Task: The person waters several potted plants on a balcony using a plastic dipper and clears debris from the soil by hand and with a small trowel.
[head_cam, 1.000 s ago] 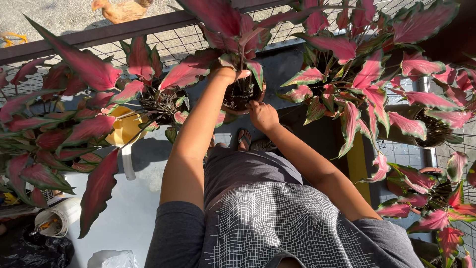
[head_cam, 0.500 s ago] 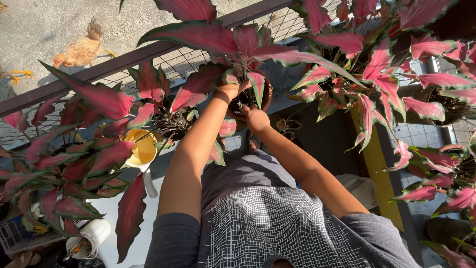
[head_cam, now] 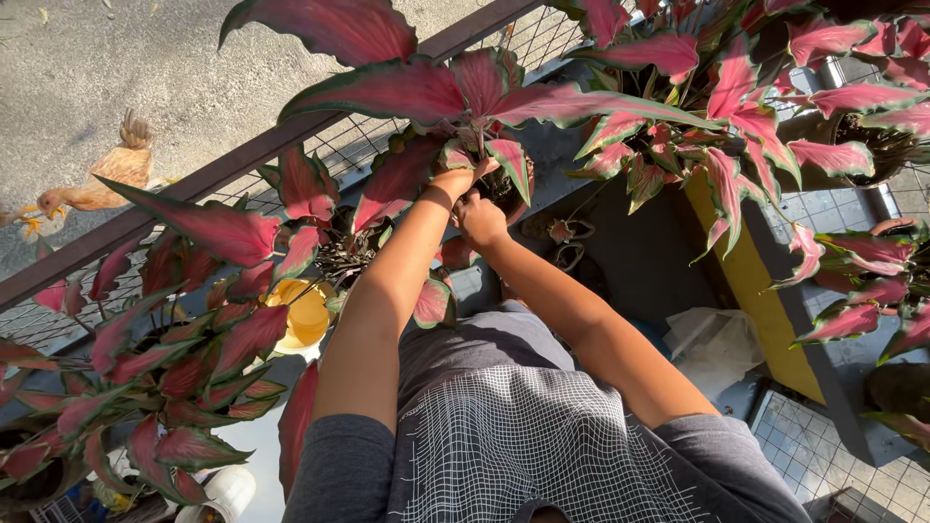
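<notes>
Hands first: I see my left hand [head_cam: 455, 181] raised with the arm stretched forward, its fingers curled at the base of the stems of a potted plant [head_cam: 465, 97]; it appears closed around the stems, though the leaves hide the fingertips and I cannot confirm the grip fully. My right hand [head_cam: 481, 219] sits just below and beside the left one, knuckles toward me, pressed against the dark pot [head_cam: 511, 189] of the same plant; whether its fingers clasp the rim or only touch it I cannot tell. The plant stands directly above both hands, its broad pink-red leaves with green edges spreading left and right over them. Left of my left arm stands a second plant [head_cam: 320, 223] of the same kind, and lower, near my left elbow, a yellow container [head_cam: 302, 315] shows between the leaves of a third plant [head_cam: 165, 358]. Right of my right hand a larger cluster of the same foliage [head_cam: 736, 107] fills the upper corner. Beyond the hands runs a dark rail with wire mesh [head_cam: 242, 160], and past it, well apart on the pale ground, a brown hen [head_cam: 102, 184]. Below my right forearm lies a clear plastic bag [head_cam: 712, 344] beside a yellow strip [head_cam: 751, 291].
</notes>
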